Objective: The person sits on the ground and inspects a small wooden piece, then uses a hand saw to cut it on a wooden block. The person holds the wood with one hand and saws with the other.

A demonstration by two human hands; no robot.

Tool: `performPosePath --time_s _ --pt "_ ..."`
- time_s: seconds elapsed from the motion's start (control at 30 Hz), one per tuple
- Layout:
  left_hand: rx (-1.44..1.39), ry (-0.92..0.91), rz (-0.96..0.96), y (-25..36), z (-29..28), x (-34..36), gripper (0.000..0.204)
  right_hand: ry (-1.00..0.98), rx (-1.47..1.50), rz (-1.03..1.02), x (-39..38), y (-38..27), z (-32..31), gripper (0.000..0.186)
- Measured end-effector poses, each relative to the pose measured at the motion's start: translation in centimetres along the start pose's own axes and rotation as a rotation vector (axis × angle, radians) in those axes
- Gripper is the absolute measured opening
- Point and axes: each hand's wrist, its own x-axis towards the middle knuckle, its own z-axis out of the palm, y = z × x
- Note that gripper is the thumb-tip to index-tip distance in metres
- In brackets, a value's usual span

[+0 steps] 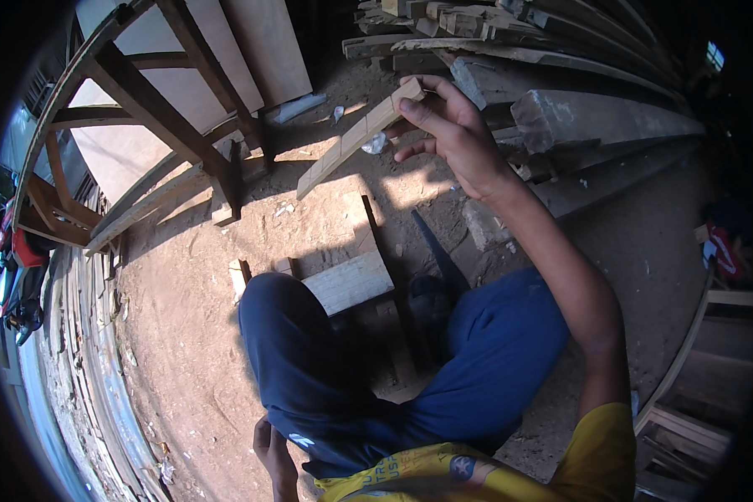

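Note:
Raised in front of me, my right hand (448,125) pinches the upper end of a short wooden strip (343,152) between thumb and fingers. The strip slants down to the left and has dark pencil-like lines across it. Low beside my left thigh is my left hand (273,448); its fingers are mostly hidden, so their pose is unclear. Between my knees a pale wooden block (349,283) rests near the ground. Just past my left knee lie small wood offcuts (239,276).
A curved wooden frame (134,96) stands at the far left, before pale panels (280,50). Stacked beams and boards (594,121) fill the far right. A dark, long-bladed tool (439,251) leans near my right knee. Another slatted wooden piece (703,376) sits at right.

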Motion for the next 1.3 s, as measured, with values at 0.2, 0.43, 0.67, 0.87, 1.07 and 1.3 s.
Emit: performPosePath --time_s 0.2,0.43,0.67,0.87,1.07,1.3 --pt "-0.102 -0.087 -0.025 0.5 0.6 0.7 0.014 -0.001 -0.003 -0.003 -0.1 0.0 0.2 0.037" --pt "0.013 -0.203 0.086 0.1 -0.6 0.9 0.019 -0.008 -0.014 0.022 -0.2 0.1 0.0 0.035" --pt "-0.048 -0.094 -0.02 0.7 0.3 0.9 0.023 -0.008 -0.001 0.025 -0.2 0.1 0.0 0.036" --pt "0.028 -0.013 0.052 -0.1 0.3 1.1 0.019 -0.003 -0.008 -0.006 -0.1 -0.1 0.2 0.037" --pt "0.132 0.099 0.094 0.1 0.4 1.2 0.012 -0.006 -0.005 0.0 -0.1 -0.2 0.1 0.036" --pt "0.217 0.12 0.15 0.1 0.6 1.1 0.01 -0.009 -0.004 0.001 -0.3 -0.2 -0.4 0.035"
